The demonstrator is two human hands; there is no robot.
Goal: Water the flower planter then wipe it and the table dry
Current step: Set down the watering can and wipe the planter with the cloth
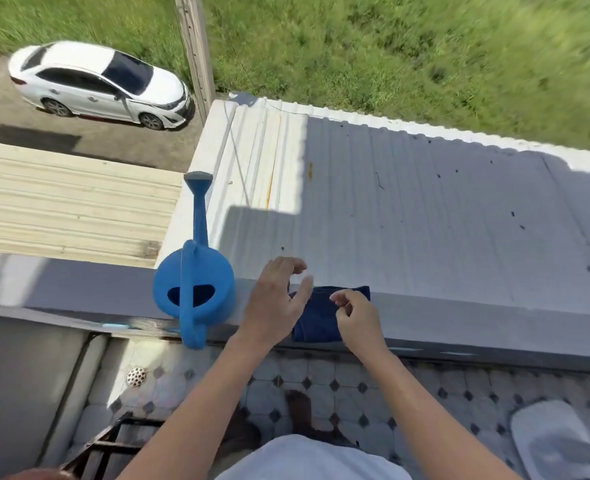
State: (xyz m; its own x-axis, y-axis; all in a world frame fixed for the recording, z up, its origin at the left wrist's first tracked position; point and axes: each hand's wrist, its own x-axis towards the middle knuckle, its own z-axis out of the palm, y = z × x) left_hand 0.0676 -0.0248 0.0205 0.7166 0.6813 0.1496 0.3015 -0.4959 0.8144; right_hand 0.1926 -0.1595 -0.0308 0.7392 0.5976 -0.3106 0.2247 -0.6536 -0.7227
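We are looking down from a balcony at a grey ledge that runs across the view, with a corrugated roof just beyond it and tiled floor below us. A blue watering can stands upright on the ledge, spout pointing away from us, handle toward us. Just to its right lies a folded dark blue cloth, flat on the ledge.

Our left hand hovers over the cloth's left edge, its fingers spread and released, holding nothing. Our right hand sits over the cloth's right half, fingertips drawn together as if pinching; whether they actually grip the fabric we cannot tell.

No flower planter and no table appear in this view, so both must be elsewhere.

The step in hand looks like handling the cloth, either picking it up or setting it down folded. To do it well, we should take the cloth by both sides so it stays folded, and lift straight up. The can is close on the left, so the left elbow should stay clear of it. The ledge drops to the roof beyond, so nothing should be pushed away from us.
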